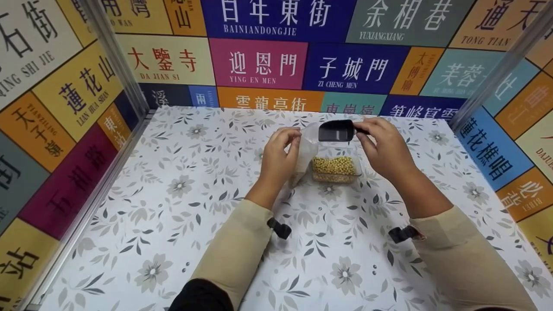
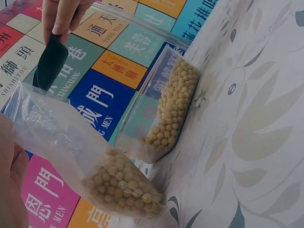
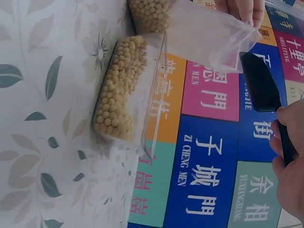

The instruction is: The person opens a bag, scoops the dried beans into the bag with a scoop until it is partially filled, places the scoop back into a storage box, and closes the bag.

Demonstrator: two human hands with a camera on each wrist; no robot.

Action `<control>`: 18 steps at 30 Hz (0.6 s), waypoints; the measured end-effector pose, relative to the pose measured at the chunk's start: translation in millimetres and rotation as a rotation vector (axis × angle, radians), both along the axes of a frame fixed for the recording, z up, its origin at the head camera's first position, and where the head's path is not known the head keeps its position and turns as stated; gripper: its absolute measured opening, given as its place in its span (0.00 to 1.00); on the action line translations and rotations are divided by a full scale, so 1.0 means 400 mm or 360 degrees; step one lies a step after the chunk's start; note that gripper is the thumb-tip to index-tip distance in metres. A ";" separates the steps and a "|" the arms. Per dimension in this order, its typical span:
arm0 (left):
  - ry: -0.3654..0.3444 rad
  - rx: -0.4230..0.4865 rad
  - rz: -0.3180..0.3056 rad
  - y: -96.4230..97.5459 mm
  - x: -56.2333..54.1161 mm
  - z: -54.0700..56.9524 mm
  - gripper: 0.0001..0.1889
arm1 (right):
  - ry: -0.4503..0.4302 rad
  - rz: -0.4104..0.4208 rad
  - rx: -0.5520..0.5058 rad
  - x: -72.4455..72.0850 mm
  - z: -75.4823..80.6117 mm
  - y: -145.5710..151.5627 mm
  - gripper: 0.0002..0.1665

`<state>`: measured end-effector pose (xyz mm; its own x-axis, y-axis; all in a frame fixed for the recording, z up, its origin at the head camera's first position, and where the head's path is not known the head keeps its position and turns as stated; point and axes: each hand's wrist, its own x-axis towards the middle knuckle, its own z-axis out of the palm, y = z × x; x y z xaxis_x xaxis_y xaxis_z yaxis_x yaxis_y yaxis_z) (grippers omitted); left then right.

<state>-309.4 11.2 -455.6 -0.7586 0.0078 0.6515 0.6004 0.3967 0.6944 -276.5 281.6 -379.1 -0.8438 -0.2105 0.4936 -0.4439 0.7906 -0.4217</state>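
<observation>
My left hand (image 1: 280,152) grips the top of a clear plastic bag (image 2: 71,142) and holds it upright. Soybeans (image 2: 126,187) fill the bag's lower end. A black scoop (image 1: 336,131) is pinched by its handle in my right hand (image 1: 384,149); its front edge is right at the bag's mouth, and no beans show in it in the head view. Beside the bag, below the scoop, stands a clear rectangular container (image 3: 154,109) partly filled with soybeans (image 3: 118,90).
A white tablecloth (image 1: 173,242) with grey leaves and flowers covers the table. Behind it rises a wall of coloured sign panels (image 1: 259,62). Metal posts (image 1: 119,56) stand at the back corners.
</observation>
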 end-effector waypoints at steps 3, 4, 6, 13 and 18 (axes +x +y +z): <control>-0.0024 0.0014 -0.0002 0.000 0.001 0.003 0.07 | -0.0138 -0.0066 -0.0134 0.008 -0.013 0.029 0.21; -0.0032 0.0018 -0.0003 0.000 0.003 0.004 0.07 | -0.0180 -0.0084 -0.0162 0.011 -0.019 0.039 0.21; -0.0047 0.0025 -0.0006 0.000 0.004 0.006 0.07 | -0.0243 -0.0108 -0.0176 0.019 -0.031 0.060 0.22; -0.0052 0.0022 -0.0011 0.000 0.007 0.005 0.06 | -0.0396 -0.0121 -0.0076 0.033 -0.095 0.119 0.22; -0.0048 0.0037 -0.0017 0.001 0.005 0.004 0.07 | -0.0514 -0.0132 0.0051 0.034 -0.128 0.138 0.22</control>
